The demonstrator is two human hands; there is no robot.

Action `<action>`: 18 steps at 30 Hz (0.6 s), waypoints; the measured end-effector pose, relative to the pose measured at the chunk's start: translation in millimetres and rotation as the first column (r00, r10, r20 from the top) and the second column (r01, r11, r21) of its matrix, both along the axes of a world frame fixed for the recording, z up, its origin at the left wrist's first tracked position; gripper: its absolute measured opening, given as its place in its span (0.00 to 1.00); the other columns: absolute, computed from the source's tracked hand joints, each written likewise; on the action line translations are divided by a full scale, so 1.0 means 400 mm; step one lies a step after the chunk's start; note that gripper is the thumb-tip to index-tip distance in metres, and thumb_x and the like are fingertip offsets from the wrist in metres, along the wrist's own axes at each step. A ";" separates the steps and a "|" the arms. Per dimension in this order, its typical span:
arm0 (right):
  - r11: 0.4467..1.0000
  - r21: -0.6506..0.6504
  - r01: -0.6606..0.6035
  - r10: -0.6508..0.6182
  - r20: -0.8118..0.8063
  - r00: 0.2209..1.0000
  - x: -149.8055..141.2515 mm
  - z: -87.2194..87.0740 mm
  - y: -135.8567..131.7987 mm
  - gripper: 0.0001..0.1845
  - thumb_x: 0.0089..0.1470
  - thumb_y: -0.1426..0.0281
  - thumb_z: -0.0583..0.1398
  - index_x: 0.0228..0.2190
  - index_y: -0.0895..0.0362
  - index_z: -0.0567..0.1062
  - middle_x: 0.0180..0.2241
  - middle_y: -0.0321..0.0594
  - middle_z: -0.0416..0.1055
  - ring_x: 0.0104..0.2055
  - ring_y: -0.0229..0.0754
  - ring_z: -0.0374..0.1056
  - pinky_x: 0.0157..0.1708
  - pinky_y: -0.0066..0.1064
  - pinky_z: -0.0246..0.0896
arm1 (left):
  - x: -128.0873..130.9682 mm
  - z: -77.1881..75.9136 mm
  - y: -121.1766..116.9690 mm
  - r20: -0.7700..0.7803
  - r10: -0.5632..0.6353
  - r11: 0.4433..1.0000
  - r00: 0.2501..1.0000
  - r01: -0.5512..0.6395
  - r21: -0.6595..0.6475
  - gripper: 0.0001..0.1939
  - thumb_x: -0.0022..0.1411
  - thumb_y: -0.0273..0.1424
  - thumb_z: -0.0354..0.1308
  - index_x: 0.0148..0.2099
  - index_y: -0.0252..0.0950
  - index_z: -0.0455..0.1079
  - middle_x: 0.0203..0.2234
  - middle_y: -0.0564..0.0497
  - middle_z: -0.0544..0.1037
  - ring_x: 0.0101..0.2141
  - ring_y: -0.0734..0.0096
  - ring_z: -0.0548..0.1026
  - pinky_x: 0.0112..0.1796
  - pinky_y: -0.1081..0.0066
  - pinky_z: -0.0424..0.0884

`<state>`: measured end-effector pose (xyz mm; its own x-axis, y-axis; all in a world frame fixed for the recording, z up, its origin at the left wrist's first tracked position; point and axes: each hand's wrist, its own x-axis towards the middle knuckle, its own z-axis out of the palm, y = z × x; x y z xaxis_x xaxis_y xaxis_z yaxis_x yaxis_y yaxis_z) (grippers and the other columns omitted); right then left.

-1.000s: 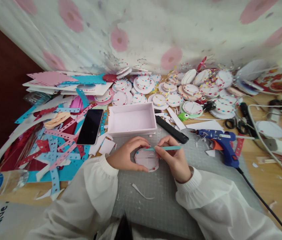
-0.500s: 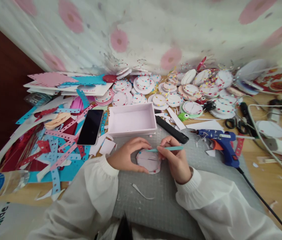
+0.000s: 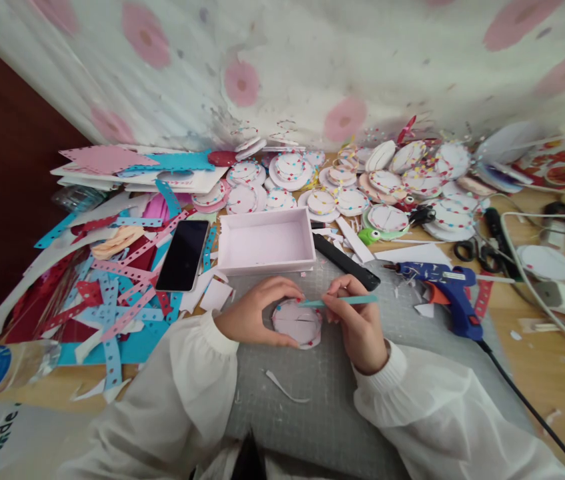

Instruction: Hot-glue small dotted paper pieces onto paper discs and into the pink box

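Observation:
A small white paper disc (image 3: pixel 296 323) with red and blue beads along its edge lies on the grey cutting mat (image 3: pixel 282 413). My left hand (image 3: pixel 262 313) is curled around its left side, thumb at the near edge and fingers at the far edge. In my right hand (image 3: pixel 355 317) a thin turquoise stick (image 3: pixel 357 300) is pinched between thumb and fingers. Its left tip is at the disc's far right edge; whether it touches a bead I cannot tell. A dark slit or line crosses the disc's middle.
Beyond my hands stand a white open box (image 3: pixel 266 243), a phone (image 3: pixel 182 255) and a black cutter-like tool (image 3: pixel 346 261). A blue glue gun (image 3: pixel 442 283) lies right, its cord running nearer. Several beaded discs (image 3: pixel 289 170) line the back; paper strips (image 3: pixel 112 287) heap up at left.
The turquoise stick and my right hand have shifted slightly right, and more of the disc's far edge shows. My left hand keeps its hold on the disc.

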<state>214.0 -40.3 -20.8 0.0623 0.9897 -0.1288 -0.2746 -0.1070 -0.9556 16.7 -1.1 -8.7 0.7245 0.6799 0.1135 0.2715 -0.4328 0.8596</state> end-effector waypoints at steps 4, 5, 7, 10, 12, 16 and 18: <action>0.998 -0.011 -0.063 0.063 0.030 0.998 -0.003 0.000 -0.002 0.10 0.49 0.65 0.63 0.30 0.54 0.67 0.20 0.29 0.62 0.20 0.33 0.58 0.21 0.26 0.53 | 0.000 0.002 0.000 -0.009 0.004 1.000 1.000 -0.004 -0.009 0.34 0.44 0.43 0.70 0.52 0.38 0.67 0.48 0.41 0.71 0.52 0.54 0.68 0.54 0.55 0.63; 0.997 -0.011 -0.074 0.074 0.032 0.997 -0.004 0.000 -0.002 0.10 0.50 0.64 0.63 0.30 0.54 0.66 0.20 0.29 0.62 0.21 0.33 0.58 0.21 0.26 0.53 | 0.001 0.002 0.000 -0.012 0.004 1.000 1.000 -0.004 -0.011 0.34 0.44 0.43 0.70 0.52 0.38 0.67 0.48 0.41 0.71 0.52 0.54 0.68 0.54 0.55 0.63; 0.996 -0.005 -0.091 0.091 0.035 0.995 -0.005 -0.001 -0.001 0.11 0.50 0.64 0.63 0.31 0.54 0.66 0.20 0.29 0.62 0.21 0.33 0.58 0.22 0.26 0.52 | 0.001 0.002 -0.001 -0.015 0.008 1.000 1.000 -0.008 -0.008 0.34 0.43 0.43 0.70 0.52 0.38 0.67 0.48 0.41 0.71 0.52 0.53 0.68 0.54 0.55 0.63; 0.994 0.005 -0.113 0.113 0.037 0.993 -0.006 -0.004 0.000 0.10 0.51 0.63 0.62 0.31 0.54 0.66 0.20 0.29 0.62 0.22 0.33 0.58 0.22 0.26 0.52 | 0.000 0.000 -0.001 -0.009 0.013 1.000 1.000 -0.013 0.000 0.34 0.43 0.44 0.70 0.52 0.38 0.67 0.48 0.41 0.71 0.51 0.54 0.68 0.54 0.55 0.64; 0.992 0.010 -0.123 0.123 0.031 0.992 -0.008 -0.007 0.001 0.10 0.52 0.64 0.62 0.31 0.54 0.66 0.21 0.29 0.62 0.22 0.33 0.58 0.22 0.26 0.52 | -0.001 -0.001 -0.001 0.001 0.014 1.000 1.000 -0.014 0.008 0.34 0.43 0.44 0.71 0.51 0.37 0.67 0.47 0.41 0.72 0.51 0.54 0.69 0.54 0.55 0.64; 0.992 0.004 -0.126 0.126 0.002 0.992 -0.012 -0.012 0.003 0.09 0.52 0.65 0.62 0.31 0.54 0.66 0.21 0.28 0.61 0.22 0.32 0.57 0.22 0.25 0.51 | -0.003 -0.002 -0.001 0.015 0.006 1.000 1.000 -0.006 0.010 0.35 0.43 0.44 0.71 0.51 0.36 0.67 0.47 0.41 0.72 0.51 0.55 0.69 0.53 0.56 0.65; 0.994 -0.005 -0.109 0.109 -0.011 0.994 -0.014 -0.013 0.003 0.09 0.52 0.65 0.63 0.31 0.54 0.66 0.20 0.28 0.61 0.21 0.32 0.56 0.21 0.24 0.50 | -0.003 -0.002 -0.001 0.018 0.002 1.000 1.000 -0.002 0.008 0.35 0.43 0.45 0.71 0.51 0.36 0.67 0.47 0.41 0.72 0.51 0.55 0.69 0.54 0.56 0.65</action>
<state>208.5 -38.9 -25.9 -0.0470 0.9899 -0.1340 -0.2709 -0.1418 -0.9521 15.6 -1.6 -9.6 0.7206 0.6806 0.1325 0.2569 -0.4395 0.8607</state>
